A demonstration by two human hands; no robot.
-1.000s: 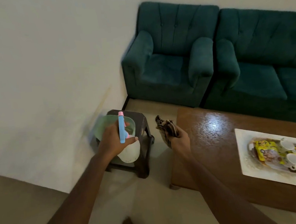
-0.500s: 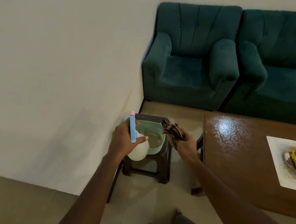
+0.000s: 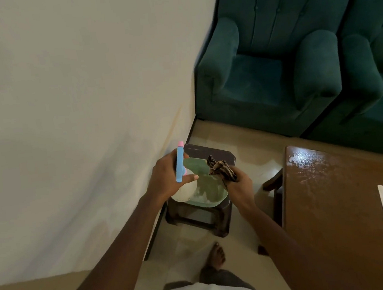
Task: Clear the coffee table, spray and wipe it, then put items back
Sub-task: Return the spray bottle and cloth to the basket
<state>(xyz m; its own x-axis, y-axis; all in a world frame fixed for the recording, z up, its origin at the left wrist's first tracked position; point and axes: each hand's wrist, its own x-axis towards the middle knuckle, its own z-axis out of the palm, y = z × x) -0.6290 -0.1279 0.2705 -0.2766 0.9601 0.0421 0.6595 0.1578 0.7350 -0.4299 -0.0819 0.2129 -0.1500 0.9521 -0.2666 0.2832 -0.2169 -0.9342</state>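
Spray bottle [image 3: 179, 163] upright, grasped by outstretched left hand [image 3: 165, 179]; right hand [image 3: 239, 184] grip clutches cloth [image 3: 221, 169].

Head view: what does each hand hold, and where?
Left hand grips the spray bottle at its neck; right hand grips the cloth by its lower end.
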